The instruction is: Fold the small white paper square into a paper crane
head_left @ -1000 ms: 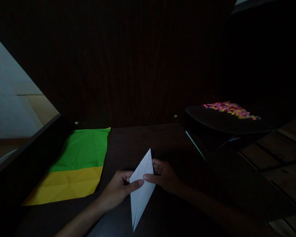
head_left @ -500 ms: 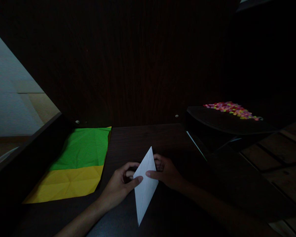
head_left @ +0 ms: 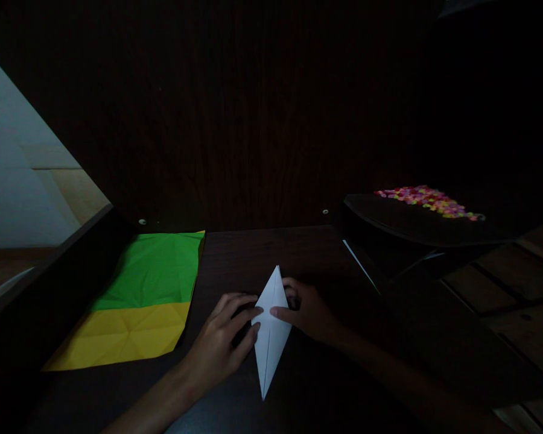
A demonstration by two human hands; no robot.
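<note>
A white sheet of paper (head_left: 274,337), folded into a long diamond with a crease down its middle, stands out against the dark tabletop. My right hand (head_left: 311,310) grips its right side, thumb flat on top and the other fingers curled at the far edge, partly in shadow. On the left side, my left hand (head_left: 226,330) holds the paper at its widest part, index fingertip and thumb tip at the edge and upper face. Whether any left fingertip reaches underneath is hidden.
Creased green paper (head_left: 156,268) overlaps yellow paper (head_left: 136,337) on the left. A dark wooden panel (head_left: 253,120) rises behind the tabletop. At the right, a dark curved shelf (head_left: 402,226) carries a heap of small pink, red and yellow pieces (head_left: 428,201).
The folded paper has shifted slightly right and turned a little more upright. My left hand has changed its hold: the index finger now reaches the paper's edge and the thumb has drawn back.
</note>
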